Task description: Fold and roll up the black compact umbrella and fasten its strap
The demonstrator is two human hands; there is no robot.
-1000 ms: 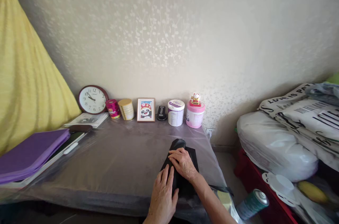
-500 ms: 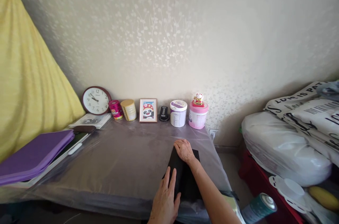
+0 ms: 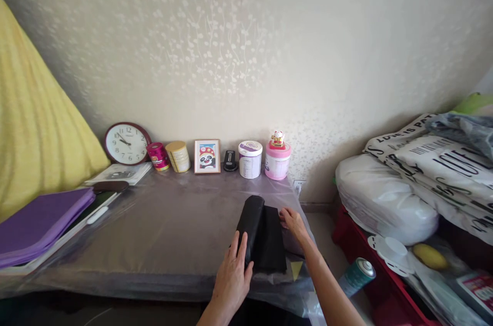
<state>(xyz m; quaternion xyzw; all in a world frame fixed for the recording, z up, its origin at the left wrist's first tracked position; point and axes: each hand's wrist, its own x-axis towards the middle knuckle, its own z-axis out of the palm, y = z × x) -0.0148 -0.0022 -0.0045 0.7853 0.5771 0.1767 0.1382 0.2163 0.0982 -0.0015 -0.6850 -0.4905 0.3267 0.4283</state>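
A black folded case or sheet (image 3: 271,244) lies near the table's front right corner. Its left part makes a thick, rounded fold, and its right part lies flat as a flap. My left hand (image 3: 233,269) is on the near left side of the fold, fingers along it and thumb at the near end. At the flap's far right edge, my right hand (image 3: 290,221) has its fingers curled together against the edge. Its fingertips are partly hidden.
Along the wall stand a clock (image 3: 127,144), a magenta can (image 3: 157,156), a yellow container (image 3: 177,156), a picture frame (image 3: 207,156) and two tubs, white (image 3: 250,161) and pink (image 3: 277,164). Purple folders (image 3: 46,218) lie left. A spray can (image 3: 357,275) stands beyond the table's right edge.
My right hand has moved from the top of the black fold to the flap's right edge. The flap shows more fully. My left hand stays on the fold; the view has shifted slightly right.
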